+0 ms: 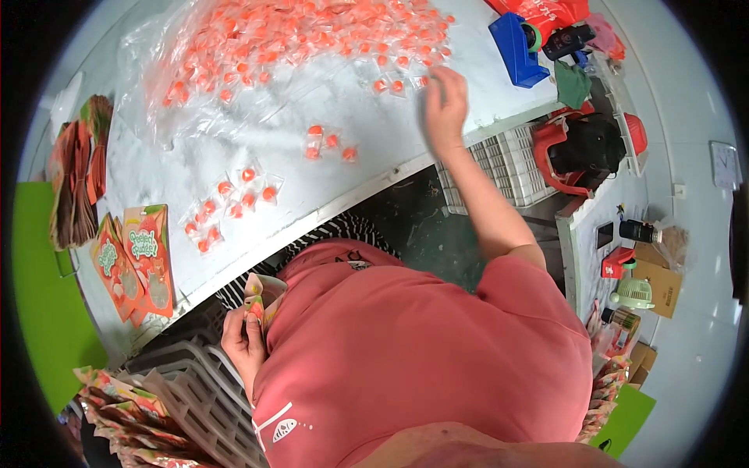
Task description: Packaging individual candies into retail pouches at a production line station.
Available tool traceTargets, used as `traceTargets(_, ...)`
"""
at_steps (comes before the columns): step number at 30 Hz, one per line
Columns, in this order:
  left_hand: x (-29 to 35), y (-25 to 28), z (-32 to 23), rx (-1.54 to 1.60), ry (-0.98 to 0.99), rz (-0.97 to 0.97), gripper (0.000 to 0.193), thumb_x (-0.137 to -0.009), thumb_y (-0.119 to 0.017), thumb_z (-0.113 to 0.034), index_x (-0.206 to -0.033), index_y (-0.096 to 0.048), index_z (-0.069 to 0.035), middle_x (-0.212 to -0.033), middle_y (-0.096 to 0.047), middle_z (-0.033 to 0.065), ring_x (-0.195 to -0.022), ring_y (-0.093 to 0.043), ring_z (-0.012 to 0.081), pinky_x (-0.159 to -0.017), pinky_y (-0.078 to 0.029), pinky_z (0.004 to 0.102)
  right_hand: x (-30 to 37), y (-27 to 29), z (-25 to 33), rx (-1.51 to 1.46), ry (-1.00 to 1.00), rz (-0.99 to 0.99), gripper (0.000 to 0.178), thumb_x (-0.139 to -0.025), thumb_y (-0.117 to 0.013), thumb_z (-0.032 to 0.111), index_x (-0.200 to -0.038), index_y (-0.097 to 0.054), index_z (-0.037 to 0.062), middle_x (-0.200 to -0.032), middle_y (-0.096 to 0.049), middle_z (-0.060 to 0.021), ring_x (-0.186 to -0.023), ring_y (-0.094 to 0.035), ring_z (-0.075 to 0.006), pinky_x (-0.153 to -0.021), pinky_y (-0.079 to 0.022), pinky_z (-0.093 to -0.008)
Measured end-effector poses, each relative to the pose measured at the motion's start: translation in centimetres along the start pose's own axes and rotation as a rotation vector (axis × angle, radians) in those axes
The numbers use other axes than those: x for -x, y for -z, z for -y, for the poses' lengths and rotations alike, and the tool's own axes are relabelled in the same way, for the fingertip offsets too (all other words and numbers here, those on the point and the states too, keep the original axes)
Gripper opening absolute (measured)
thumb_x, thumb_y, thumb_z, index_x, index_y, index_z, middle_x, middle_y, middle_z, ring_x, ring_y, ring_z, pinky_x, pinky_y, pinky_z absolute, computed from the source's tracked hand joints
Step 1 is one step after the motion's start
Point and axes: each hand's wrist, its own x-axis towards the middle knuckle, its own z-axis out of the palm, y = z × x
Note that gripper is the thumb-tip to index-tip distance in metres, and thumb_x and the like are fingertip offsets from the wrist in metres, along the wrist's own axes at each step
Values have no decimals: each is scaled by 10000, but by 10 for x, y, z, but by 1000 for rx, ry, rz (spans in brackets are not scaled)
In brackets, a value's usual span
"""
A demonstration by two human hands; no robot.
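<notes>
Orange-and-green printed film creases in the left hand [246, 339], its thumb and fingers clamped on a soft pouch [270, 293] held against a worker's pink cotton shirt [421, 335]. The right hand [447, 105] reaches over a white, marble-veined table [390, 140], its fingers curled beside a small round orange piece [422, 81] in clear, crinkled wrap. Further out, more wrapped orange pieces [328, 31] spread in a glossy heap, with a wrinkled transparent sheet [156, 109] at their left. Flat, glossy pouches [148, 249] lie at the table's left end, near upright bundles of pouches [72, 175]. A smooth blue dispenser [511, 54] stands at the far right, above a white lattice crate [499, 168].

By count, three pieces sit in a short row at the right fingertips, four cluster mid-table and about ten are scattered toward the near edge. The heap is too dense to number. At least two flat pouches show their fronts, with the edge of another beneath.

Whether the right fingertips meet or pinch the nearest piece, one cannot tell. The left hand hides part of its pouch, and the pouch's contents are hard to make out. The upper edge crops the heap; the lower edge cuts off a stack of pouches [129, 413] beside a grey plastic basket [211, 390].
</notes>
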Motion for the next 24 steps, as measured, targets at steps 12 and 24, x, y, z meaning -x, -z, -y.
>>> traceTargets(12,-2,0,-3,-23,-1,18,128,-957,-570,-65,-975,-632,45,-849,-586,111,-772,-534,205,-724,-434,295,9,0,-17,-163,-113,199,249,-893,-639,99,-1132,-666,31,-1168,-629,-161,-1108,-602,-310,-959,-471,-375)
traceTargets(24,-2,0,-7,18,32,19,80,-956,-579,-26,-942,-597,51,-841,-561,66,-790,-493,150,-748,-405,250,8,-29,-3,81,130,341,386,-816,-762,229,-1160,-674,77,-1191,-594,-118,-1148,-529,-318,-969,-446,-399)
